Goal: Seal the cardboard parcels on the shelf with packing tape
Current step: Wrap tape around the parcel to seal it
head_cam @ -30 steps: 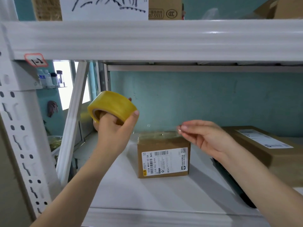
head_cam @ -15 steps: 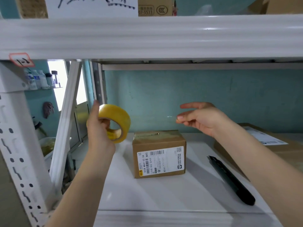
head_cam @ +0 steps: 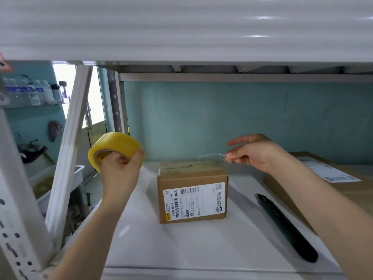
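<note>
White shelf (head_cam: 181, 245) carried the small parcel (head_cam: 192, 197) at frame centre. Above it a clear tape strip (head_cam: 212, 156) ran left to right: left hand (head_cam: 119, 172) gripped the yellow roll (head_cam: 117, 146), right hand (head_cam: 256, 156) pinched its free end.

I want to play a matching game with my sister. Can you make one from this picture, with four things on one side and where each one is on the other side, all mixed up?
Things:
1. yellow tape roll
2. small box
3. black cutter
4. loose tape end

Places:
A. lying flat on the shelf, to the right of the small box
B. pinched by the right hand
C. gripped in the left hand
D. standing on the shelf, white label facing us

Pairs: 1-C, 2-D, 3-A, 4-B
</note>
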{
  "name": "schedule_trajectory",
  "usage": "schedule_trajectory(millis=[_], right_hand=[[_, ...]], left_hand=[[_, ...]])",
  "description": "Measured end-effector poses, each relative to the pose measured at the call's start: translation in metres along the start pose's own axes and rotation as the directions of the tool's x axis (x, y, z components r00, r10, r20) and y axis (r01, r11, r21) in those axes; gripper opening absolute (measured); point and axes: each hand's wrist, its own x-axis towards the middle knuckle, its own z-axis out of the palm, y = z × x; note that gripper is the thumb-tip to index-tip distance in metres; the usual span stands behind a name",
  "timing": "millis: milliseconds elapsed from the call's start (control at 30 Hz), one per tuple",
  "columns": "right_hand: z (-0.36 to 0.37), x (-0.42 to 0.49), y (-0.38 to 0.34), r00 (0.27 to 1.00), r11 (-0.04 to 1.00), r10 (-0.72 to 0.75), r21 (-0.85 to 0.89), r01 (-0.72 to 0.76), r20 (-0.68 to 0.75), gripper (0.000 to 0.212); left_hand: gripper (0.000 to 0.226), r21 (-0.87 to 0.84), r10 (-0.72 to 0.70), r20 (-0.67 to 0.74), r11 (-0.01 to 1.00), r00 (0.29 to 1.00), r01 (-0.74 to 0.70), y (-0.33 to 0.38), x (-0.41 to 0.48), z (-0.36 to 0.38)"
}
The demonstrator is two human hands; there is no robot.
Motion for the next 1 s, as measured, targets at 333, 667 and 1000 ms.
schedule_trajectory(millis=[333, 667, 1000], right_hand=[[-0.002, 0.013, 0.022, 0.995, 0.995, 0.1, 0.01, -0.1, -0.002, 0.038], [0.004, 0.01, 0.047, 0.974, 0.944, 0.209, 0.242, -0.223, 0.085, 0.018], [0.025, -0.003, 0.078, 0.916, 0.754, 0.359, 0.523, -0.397, 0.177, 0.028]], left_hand=[[0.037, 0.173, -0.117, 0.044, 0.979, 0.992, 0.107, -0.026, -0.003, 0.006], [0.034, 0.374, -0.161, -0.002, 0.915, 0.987, 0.15, -0.019, -0.018, 0.016], [0.034, 0.227, -0.204, 0.07, 0.956, 0.976, 0.183, -0.033, -0.018, 0.021]])
